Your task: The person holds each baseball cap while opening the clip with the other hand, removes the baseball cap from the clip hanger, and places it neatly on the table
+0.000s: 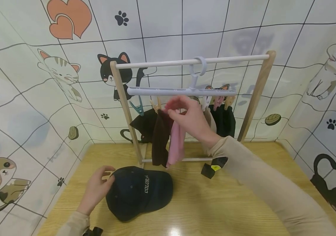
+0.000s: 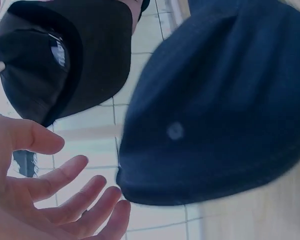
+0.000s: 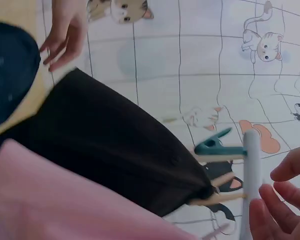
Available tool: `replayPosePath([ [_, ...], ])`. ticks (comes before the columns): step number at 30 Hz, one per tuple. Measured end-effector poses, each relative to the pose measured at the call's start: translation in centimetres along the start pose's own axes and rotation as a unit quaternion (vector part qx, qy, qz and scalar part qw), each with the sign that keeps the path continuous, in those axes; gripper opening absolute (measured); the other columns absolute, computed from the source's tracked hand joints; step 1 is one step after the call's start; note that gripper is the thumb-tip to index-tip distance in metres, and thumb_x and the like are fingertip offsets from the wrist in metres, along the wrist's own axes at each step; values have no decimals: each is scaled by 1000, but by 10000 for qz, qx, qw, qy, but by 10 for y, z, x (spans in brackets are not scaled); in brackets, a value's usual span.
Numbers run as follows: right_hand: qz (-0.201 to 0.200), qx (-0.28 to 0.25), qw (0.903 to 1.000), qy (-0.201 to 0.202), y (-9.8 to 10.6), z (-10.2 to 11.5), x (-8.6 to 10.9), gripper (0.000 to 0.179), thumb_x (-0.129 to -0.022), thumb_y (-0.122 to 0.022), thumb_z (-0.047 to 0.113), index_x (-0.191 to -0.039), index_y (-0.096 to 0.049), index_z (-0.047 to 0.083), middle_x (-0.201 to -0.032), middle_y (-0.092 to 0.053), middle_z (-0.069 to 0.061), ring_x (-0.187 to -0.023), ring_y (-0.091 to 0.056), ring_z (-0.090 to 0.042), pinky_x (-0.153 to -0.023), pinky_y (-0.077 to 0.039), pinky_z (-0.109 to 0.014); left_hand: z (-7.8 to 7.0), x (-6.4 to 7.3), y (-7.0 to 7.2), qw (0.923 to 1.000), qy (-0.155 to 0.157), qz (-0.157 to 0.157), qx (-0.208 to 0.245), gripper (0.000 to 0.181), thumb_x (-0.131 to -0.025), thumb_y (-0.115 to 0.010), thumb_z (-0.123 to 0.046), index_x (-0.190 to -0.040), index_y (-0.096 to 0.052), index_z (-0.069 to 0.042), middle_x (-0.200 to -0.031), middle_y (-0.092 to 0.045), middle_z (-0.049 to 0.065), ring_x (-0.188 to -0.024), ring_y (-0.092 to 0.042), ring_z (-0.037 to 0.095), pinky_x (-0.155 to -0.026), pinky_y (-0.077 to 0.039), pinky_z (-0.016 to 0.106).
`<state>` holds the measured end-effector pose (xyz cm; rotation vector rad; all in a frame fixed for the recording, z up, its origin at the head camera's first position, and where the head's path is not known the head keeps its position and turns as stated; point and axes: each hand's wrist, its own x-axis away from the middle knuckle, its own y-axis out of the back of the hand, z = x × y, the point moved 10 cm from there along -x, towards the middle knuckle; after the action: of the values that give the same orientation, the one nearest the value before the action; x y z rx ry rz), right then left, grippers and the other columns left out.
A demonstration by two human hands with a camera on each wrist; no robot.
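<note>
A navy baseball cap (image 1: 126, 193) with white lettering lies on the table, brim to the right. My left hand (image 1: 97, 187) is at its left side, fingers spread and loosely bent; the left wrist view shows the fingertips beside the crown, gripping nothing. My right hand (image 1: 190, 118) is raised just under the white hanger (image 1: 162, 91), fingers loosely bent. In the right wrist view a gap shows between thumb and fingers, with no held thing visible. Below it hang a pink cloth item (image 1: 177, 142) and a dark brown item (image 1: 160, 141); the hand partly hides their upper ends.
The hanger hooks on a rack's white rail (image 1: 162, 63) between wooden posts (image 1: 256, 95). A black cap (image 2: 32, 65) hangs at left by a teal clothespin (image 1: 138, 107). Beige and black items (image 1: 223, 119) hang at right. A cat-patterned sheet (image 1: 162, 19) surrounds the wooden table (image 1: 215, 209).
</note>
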<state>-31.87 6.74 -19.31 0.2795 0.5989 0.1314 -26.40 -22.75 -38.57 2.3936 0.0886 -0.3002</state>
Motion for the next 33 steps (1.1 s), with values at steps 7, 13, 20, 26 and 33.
replayPosePath([
  [7, -97, 2271, 9642, 1368, 12, 22, -13, 30, -90, -63, 8, -119, -61, 6, -126, -55, -8, -121, -45, -22, -100, -37, -39, -40, -7, -10, 9958, -849, -154, -290, 22, -85, -65, 5, -107, -63, 1, -111, -61, 20, -103, -59, 40, -81, -50, 51],
  [13, 416, 3389, 9232, 1764, 2, 6, -19, 46, -91, -62, 9, -136, -52, 8, -139, -47, -13, -128, -43, -27, -107, -32, -39, -71, -16, -31, 9916, -1238, 53, -359, 25, -83, -68, 0, -108, -63, -1, -109, -62, 15, -102, -59, 35, -80, -49, 48],
  [20, 538, 3803, 8976, 2163, -6, -3, -15, 59, -85, -67, 3, -140, -47, 5, -139, -47, -17, -127, -43, -31, -109, -27, -41, -96, -20, -46, 9875, -1526, 224, -327, 31, -80, -70, -5, -111, -63, -2, -111, -63, 13, -102, -60, 32, -83, -47, 50],
  [26, 475, 4224, 8793, 2148, -10, -3, -16, 59, -87, -64, 9, -143, -44, 4, -136, -48, -17, -125, -44, -32, -109, -28, -44, -103, -25, -52, 9865, -1596, 318, -183, 38, -80, -71, -7, -117, -61, 0, -115, -63, 13, -105, -59, 32, -84, -48, 48],
  [33, 597, 4662, 8606, 1960, -11, -6, -21, 56, -89, -62, 14, -142, -46, 5, -133, -51, -16, -124, -45, -34, -107, -30, -47, -100, -38, -65, 9881, -1273, 734, 465, 39, -88, -70, -14, -122, -57, 0, -121, -61, 14, -110, -59, 33, -89, -47, 50],
])
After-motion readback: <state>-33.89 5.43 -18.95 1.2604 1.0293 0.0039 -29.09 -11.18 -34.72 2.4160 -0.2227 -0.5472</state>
